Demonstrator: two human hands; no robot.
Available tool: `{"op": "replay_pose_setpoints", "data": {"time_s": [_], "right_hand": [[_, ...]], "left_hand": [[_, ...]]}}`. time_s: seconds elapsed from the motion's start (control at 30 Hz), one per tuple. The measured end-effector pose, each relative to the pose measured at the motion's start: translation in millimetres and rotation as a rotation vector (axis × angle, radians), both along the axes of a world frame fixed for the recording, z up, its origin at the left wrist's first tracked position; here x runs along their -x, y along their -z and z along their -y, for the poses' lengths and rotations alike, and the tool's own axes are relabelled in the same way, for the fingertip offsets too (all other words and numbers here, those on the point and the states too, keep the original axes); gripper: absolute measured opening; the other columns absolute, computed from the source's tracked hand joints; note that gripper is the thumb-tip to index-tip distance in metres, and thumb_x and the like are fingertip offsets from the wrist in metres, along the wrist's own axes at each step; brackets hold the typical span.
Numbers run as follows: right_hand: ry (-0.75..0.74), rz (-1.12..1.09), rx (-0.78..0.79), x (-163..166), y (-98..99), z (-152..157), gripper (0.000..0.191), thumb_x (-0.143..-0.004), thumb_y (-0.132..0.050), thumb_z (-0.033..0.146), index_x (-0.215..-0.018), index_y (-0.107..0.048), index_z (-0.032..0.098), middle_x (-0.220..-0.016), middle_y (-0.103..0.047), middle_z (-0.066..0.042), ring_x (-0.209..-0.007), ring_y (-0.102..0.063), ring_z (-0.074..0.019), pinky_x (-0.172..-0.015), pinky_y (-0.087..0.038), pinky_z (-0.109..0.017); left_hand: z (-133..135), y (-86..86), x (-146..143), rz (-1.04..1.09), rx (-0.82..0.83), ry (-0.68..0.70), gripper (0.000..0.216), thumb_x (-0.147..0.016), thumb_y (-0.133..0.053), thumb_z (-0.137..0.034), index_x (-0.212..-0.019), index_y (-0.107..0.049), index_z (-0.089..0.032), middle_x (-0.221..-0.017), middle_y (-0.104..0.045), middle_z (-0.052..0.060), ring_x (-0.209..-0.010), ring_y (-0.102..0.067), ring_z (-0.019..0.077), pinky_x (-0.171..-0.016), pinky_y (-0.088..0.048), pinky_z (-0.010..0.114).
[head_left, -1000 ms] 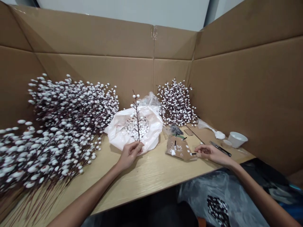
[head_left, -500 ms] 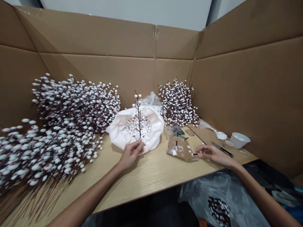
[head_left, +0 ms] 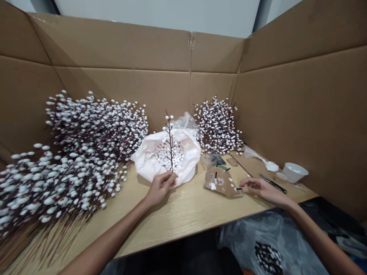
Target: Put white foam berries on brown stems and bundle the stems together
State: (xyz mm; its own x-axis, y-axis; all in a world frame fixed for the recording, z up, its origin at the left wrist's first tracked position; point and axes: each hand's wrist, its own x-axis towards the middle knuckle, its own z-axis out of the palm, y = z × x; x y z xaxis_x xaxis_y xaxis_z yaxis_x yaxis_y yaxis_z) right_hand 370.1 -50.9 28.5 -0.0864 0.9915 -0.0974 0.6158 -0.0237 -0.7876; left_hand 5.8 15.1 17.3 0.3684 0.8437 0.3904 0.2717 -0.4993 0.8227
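My left hand [head_left: 162, 188] is closed in a pinch on the lower end of a thin brown branch [head_left: 172, 152]. The branch stands upright, with a few white berries near its top and mostly bare side twigs. Behind it lies an open white plastic bag [head_left: 142, 162] with many loose white berries [head_left: 162, 154] inside. My right hand [head_left: 262, 190] has its fingertips closed at a short black stick [head_left: 239, 189], at the right edge of a glue-spotted cardboard piece [head_left: 226, 187]. More short black sticks stand on that cardboard.
Large bundles of white-berried branches [head_left: 94, 126] cover the left side; a smaller bundle [head_left: 218, 126] stands at the back right. Scissors [head_left: 273, 184], a white cup [head_left: 295, 173] and a bag with white paste [head_left: 271, 166] lie right. Cardboard walls [head_left: 120, 46] enclose the table [head_left: 160, 225].
The whole view has shifted slightly, so everything appears a little further right. Both hands keep their hold and place relative to the table.
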Motion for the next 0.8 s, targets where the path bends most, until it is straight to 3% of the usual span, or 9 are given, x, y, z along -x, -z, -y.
{"op": "replay_pose_setpoints", "data": {"time_s": [0.27,0.6,0.8], "right_hand": [[-0.016,-0.005,-0.019,-10,12.4,-4,0.054,-0.066,-0.059,0.062,-0.091,-0.066,0.015,-0.094,-0.067,-0.011,-0.087,-0.059,-0.0269,-0.077,-0.044,-0.035],[-0.015,0.041,-0.025,4,-5.0,2,0.056,-0.065,-0.056,0.067,-0.087,-0.068,0.017,-0.095,-0.068,-0.011,-0.091,-0.059,-0.0297,-0.081,-0.043,-0.037],[-0.021,0.015,-0.068,3,-0.8,1,0.052,-0.070,-0.053,0.065,-0.088,-0.067,0.018,-0.099,-0.066,-0.011,-0.095,-0.058,-0.0280,-0.085,-0.041,-0.036]], "left_hand": [[1,-1.3,-1,0.004,-0.002,-0.007,0.034,-0.085,-0.047,-0.038,-0.062,-0.053,-0.014,-0.058,-0.049,-0.001,-0.057,-0.046,0.0114,-0.054,-0.035,0.022],[1,-1.0,0,-0.010,0.008,-0.014,0.034,-0.085,-0.047,-0.040,-0.063,-0.054,-0.015,-0.059,-0.051,0.000,-0.058,-0.048,0.0122,-0.055,-0.036,0.022],[1,-3.7,-1,-0.015,0.006,-0.043,0.034,-0.081,-0.049,-0.043,-0.065,-0.058,-0.014,-0.058,-0.052,0.000,-0.056,-0.048,0.0125,-0.053,-0.037,0.022]]}}
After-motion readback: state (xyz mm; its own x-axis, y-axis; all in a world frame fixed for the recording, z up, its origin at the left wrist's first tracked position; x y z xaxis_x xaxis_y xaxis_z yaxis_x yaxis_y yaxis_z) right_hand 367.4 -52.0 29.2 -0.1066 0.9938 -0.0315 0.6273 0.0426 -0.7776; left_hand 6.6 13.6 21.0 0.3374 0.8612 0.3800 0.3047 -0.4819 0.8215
